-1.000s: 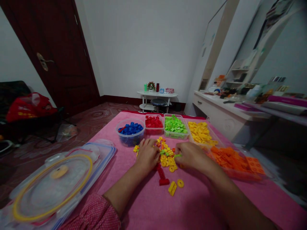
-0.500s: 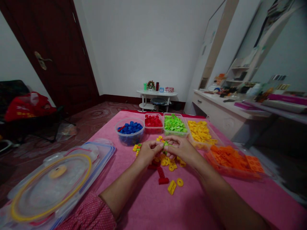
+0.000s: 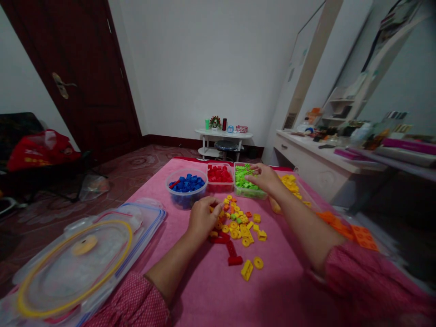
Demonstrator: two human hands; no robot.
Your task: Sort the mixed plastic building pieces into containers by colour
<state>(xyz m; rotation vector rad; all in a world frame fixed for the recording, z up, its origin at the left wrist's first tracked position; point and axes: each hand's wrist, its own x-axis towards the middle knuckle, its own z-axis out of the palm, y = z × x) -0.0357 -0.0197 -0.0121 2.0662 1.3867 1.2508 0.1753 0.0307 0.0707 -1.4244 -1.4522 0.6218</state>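
Note:
My right hand (image 3: 264, 177) is over the clear box of light green building blocks (image 3: 241, 184), fingers bent and thumb opposite them. Green shows between the fingertips, apparently a green block. My left hand (image 3: 204, 215) rests on the pink cloth at the left side of a mixed pile of small pieces (image 3: 235, 220), mostly yellow, with some orange and green. Its fingers are curled with thumb and forefinger close together; what they pinch is hidden, though a bit of yellow shows beside them. Red blocks (image 3: 231, 249) lie just in front of the pile.
Around the pile stand a round tub of blue blocks (image 3: 187, 200), a box of red blocks (image 3: 220, 185), yellow blocks (image 3: 291, 184) and orange blocks (image 3: 363, 237) partly behind my right arm. Clear lids (image 3: 85, 268) lie at left. A yellow ring (image 3: 258, 262) and yellow block (image 3: 247, 270) lie nearer me.
My hands have parted from holding a green piece together above the pile. The right hand has moved up and away to the green box; the left has shifted slightly left, uncovering the pile.

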